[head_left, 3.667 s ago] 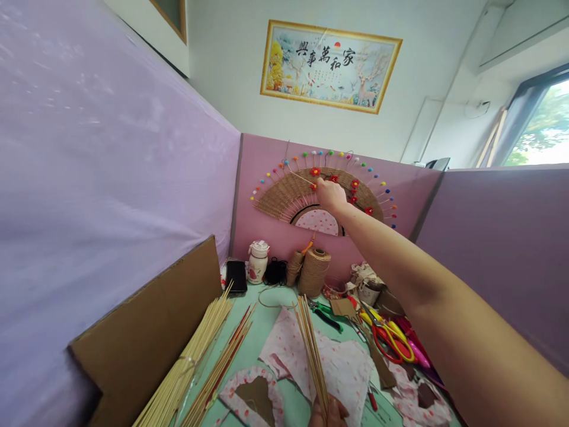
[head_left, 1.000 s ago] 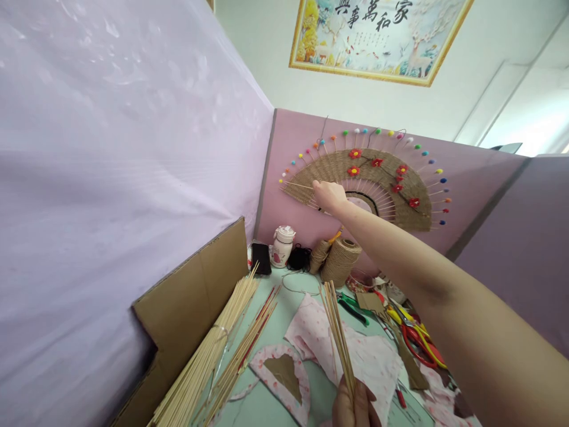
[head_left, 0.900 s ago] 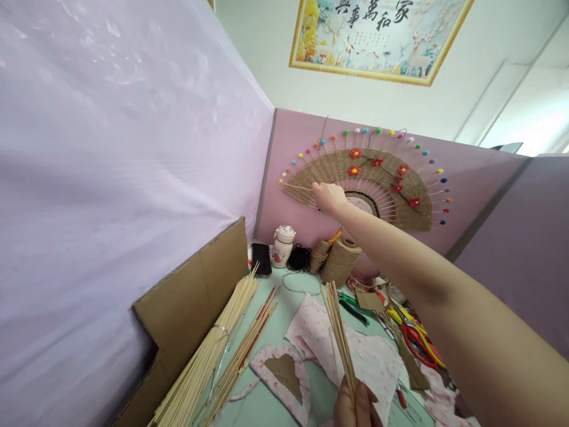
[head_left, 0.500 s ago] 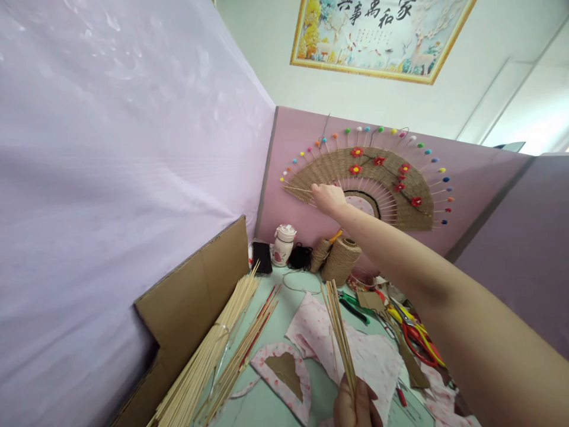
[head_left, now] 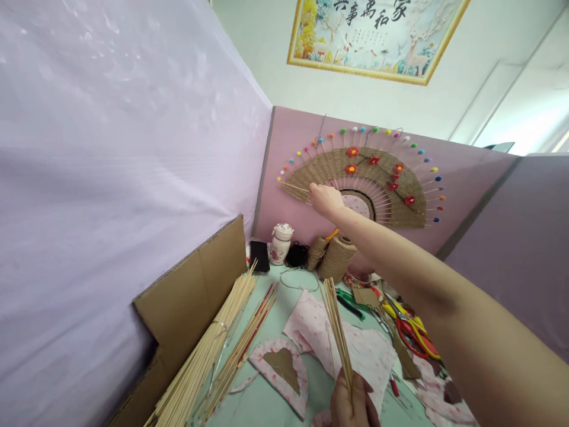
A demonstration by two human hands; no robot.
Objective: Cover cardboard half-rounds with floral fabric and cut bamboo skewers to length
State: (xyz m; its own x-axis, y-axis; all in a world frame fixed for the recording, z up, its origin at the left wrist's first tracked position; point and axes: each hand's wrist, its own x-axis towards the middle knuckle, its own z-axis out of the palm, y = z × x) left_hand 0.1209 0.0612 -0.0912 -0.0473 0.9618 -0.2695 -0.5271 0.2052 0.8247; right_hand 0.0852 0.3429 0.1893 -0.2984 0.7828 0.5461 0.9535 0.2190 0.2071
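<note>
A: Fan [head_left: 355, 178]?
B: Centre frame, on pink wall [head_left: 462, 172]. R hand [head_left: 326, 198] at its frame-left edge, fingers pinched on a stick [head_left: 293, 187].
A: L hand [head_left: 351, 406]?
B: Bottom centre, fist round a bundle [head_left: 338, 332], upright over cloth [head_left: 373, 356]. Twine [head_left: 336, 259] just below fan.

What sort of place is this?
Probably a craft work desk boxed in by screens: bundles of bamboo sticks, spools of twine and scissors lie on it, and a woven fan is on the pink partition.

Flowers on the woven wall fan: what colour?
Red. The flowers stand out against the tan woven fan, seen best in the head view.
</note>
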